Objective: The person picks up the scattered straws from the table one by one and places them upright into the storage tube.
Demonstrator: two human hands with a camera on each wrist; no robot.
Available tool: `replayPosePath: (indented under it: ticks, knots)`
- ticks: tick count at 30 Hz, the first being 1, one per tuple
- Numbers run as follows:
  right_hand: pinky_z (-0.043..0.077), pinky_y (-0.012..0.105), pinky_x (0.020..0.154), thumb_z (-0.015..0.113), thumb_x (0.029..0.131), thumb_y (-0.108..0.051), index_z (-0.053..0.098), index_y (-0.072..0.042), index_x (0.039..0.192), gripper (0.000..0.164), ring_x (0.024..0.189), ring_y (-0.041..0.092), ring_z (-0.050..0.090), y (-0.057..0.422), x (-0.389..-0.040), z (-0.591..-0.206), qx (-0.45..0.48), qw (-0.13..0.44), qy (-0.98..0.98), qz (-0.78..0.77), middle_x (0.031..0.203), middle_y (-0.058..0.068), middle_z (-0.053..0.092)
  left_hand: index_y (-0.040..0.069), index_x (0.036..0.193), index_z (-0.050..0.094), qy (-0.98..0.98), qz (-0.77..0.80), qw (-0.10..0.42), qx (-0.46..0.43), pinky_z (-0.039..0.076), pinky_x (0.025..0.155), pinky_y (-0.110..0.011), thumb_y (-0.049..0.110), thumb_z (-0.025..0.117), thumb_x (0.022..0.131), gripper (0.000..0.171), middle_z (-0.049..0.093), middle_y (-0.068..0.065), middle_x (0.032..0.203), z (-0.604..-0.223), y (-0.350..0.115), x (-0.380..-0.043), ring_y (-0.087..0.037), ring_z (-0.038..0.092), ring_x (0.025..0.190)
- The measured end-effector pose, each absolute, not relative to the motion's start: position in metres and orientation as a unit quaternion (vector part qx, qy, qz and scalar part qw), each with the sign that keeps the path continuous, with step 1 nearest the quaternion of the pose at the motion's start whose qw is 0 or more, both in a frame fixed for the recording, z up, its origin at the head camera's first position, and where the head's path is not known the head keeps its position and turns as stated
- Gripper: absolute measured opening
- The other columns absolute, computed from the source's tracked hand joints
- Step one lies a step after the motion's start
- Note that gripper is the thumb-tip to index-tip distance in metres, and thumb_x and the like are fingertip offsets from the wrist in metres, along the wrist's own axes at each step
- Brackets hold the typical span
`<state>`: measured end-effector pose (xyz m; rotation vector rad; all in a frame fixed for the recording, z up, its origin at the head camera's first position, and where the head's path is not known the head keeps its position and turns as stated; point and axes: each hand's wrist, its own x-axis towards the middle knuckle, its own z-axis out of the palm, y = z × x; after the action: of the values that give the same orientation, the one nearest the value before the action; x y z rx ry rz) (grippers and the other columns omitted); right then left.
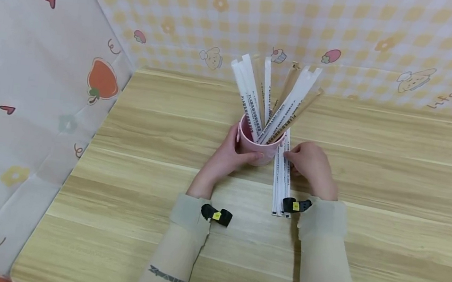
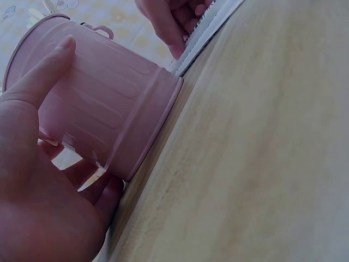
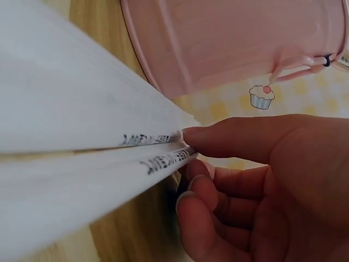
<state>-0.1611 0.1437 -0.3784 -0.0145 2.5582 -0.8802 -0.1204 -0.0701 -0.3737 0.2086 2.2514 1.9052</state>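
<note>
A small pink bucket (image 1: 266, 152) stands upright on the table, holding several paper-wrapped straws (image 1: 242, 86), some white and some brown, fanned out above its rim. Around the bucket's left side curves my left hand (image 1: 229, 155), its thumb across the front; the left wrist view shows the fingers behind and under the bucket's wall (image 2: 103, 93). Just right of the bucket, white wrapped straws (image 1: 282, 182) with dark print lie side by side on the wood. My right hand (image 1: 312, 164) pinches the edge of these straws (image 3: 82, 109) between thumb and fingers.
The pale wooden table (image 1: 156, 151) extends to both sides. Behind it hangs a yellow checked backdrop (image 1: 352, 29) with cartoon prints, and a white printed sheet (image 1: 13, 60) covers the left side. Each wrist carries a black strap.
</note>
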Motion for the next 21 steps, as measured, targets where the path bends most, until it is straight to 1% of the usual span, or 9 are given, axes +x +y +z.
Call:
replayPosePath:
  ticks: [6,11,16,19,21]
  knots:
    - [0.047,0.03,0.057,0.05,0.088,-0.028,0.061,-0.002,0.088,0.028,0.064,0.02,0.058,0.153,-0.16,-0.372,-0.01,0.22,0.919,-0.328,0.076,0.01,0.06,0.025,0.141,0.014,0.758,0.642,0.092,0.073,0.025,0.101,-0.034,0.021,0.074,0.072,0.092,0.03,0.004,0.138,-0.376,-0.07,-0.121,-0.012,0.029,0.125]
    - [0.044,0.032,0.059,0.047,0.089,-0.03,0.06,-0.002,0.094,0.03,0.067,0.023,0.057,0.163,-0.159,-0.359,0.003,0.193,0.917,-0.349,0.078,0.011,0.06,0.026,0.141,0.014,0.759,0.64,0.095,0.068,0.025,0.101,-0.035,0.023,0.074,0.073,0.091,0.03,0.005,0.138,-0.377,-0.07,-0.121,-0.011,0.029,0.125]
    - [0.048,0.035,0.058,0.047,0.09,-0.032,0.058,-0.003,0.098,0.032,0.068,0.027,0.059,0.167,-0.156,-0.345,0.019,0.146,0.914,-0.379,0.081,0.012,0.06,0.027,0.141,0.014,0.752,0.648,0.093,0.073,0.024,0.102,-0.035,0.021,0.074,0.072,0.091,0.029,0.006,0.138,-0.377,-0.07,-0.122,-0.011,0.028,0.125]
    - [0.049,0.034,0.056,0.047,0.09,-0.035,0.057,-0.004,0.1,0.034,0.066,0.028,0.06,0.167,-0.154,-0.338,0.024,0.099,0.911,-0.401,0.081,0.012,0.06,0.026,0.141,0.014,0.753,0.648,0.09,0.073,0.024,0.102,-0.035,0.02,0.075,0.072,0.092,0.029,0.006,0.138,-0.377,-0.07,-0.122,-0.011,0.028,0.125]
    - [0.05,0.031,0.054,0.047,0.09,-0.038,0.057,-0.004,0.102,0.038,0.064,0.026,0.061,0.167,-0.153,-0.334,0.027,0.063,0.908,-0.413,0.082,0.012,0.061,0.026,0.141,0.014,0.755,0.646,0.088,0.073,0.024,0.102,-0.035,0.02,0.075,0.072,0.092,0.029,0.006,0.138,-0.377,-0.07,-0.122,-0.011,0.028,0.125]
